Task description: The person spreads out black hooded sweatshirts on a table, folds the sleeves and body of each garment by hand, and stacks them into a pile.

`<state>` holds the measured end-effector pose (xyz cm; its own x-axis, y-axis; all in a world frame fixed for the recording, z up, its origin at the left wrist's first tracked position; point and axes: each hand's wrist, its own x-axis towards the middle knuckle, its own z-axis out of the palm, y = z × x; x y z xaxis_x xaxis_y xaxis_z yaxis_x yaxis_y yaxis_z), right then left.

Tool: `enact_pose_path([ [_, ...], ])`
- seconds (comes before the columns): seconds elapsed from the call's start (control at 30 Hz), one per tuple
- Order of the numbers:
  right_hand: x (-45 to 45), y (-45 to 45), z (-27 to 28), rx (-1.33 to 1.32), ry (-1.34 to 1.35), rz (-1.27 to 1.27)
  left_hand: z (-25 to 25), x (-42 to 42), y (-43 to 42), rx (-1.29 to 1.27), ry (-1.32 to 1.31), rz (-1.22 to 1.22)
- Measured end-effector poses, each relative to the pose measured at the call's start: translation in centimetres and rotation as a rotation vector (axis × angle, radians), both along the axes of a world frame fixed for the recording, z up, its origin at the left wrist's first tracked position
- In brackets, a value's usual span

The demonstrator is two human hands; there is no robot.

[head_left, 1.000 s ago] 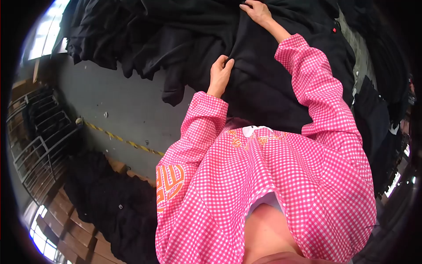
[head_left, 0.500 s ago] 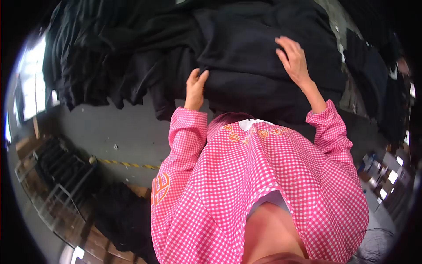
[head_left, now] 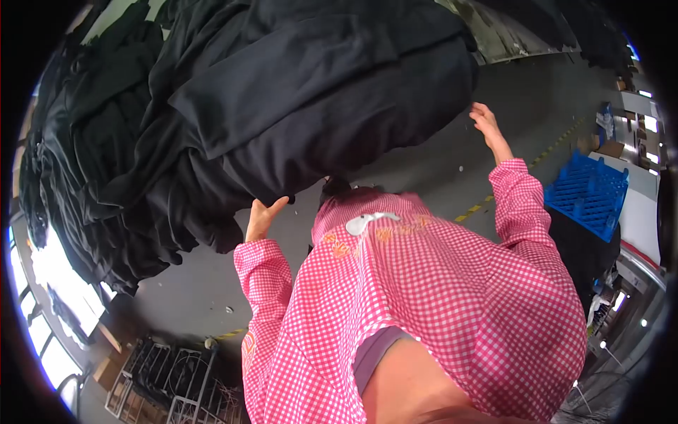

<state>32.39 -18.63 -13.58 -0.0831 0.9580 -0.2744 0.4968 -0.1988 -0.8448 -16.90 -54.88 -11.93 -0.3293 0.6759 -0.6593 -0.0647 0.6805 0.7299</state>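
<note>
A person in a pink checked smock (head_left: 438, 283) leans over a large heap of black cloth (head_left: 311, 92), seen from a head-worn camera. The heap fills the upper left and middle of the view and seems to hang past the near edge of a table (head_left: 498, 35), whose bare part shows beyond the heap's right end. The left hand (head_left: 260, 219) is at the cloth's lower front edge, thumb spread away from the fingers; whether it pinches any fabric cannot be told. The right hand (head_left: 487, 124), fingers loosely extended and holding nothing, is just beside the heap's rounded right end. Half a second ago it was over the top of the cloth; now it is out past the end, so, by judgement, only the left hand can be steadying the fabric. Grey floor (head_left: 395, 159) shows below, and a blue pallet (head_left: 590, 191) stands at right.
</note>
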Motion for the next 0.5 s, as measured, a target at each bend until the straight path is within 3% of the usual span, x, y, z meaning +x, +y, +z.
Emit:
enact_pose_path([
  [0.13, 2.1, -2.8, -4.7, -0.042, 0.171, 0.067, -1.4, 1.3, 1.1, 0.240, 0.042, 0.028],
  [0.2, 2.3, -4.4, -4.9, -0.102, 0.270, 0.109, -3.1, 1.4, 2.1, 0.207, 0.082, 0.000],
  [0.3, 1.0, -3.3, -9.4, -0.147, 0.365, 0.097, -5.6, 0.4, 2.5, 0.198, 0.140, 0.078],
  [0.47, -2.0, -5.3, -4.7, -0.250, 0.255, 0.107, -5.6, -2.0, 2.5, -0.081, 0.298, -0.129],
  [0.5, -1.2, -6.1, -5.6, -0.264, 0.235, 0.089, -6.0, -2.1, 1.4, -0.056, 0.169, -0.022],
])
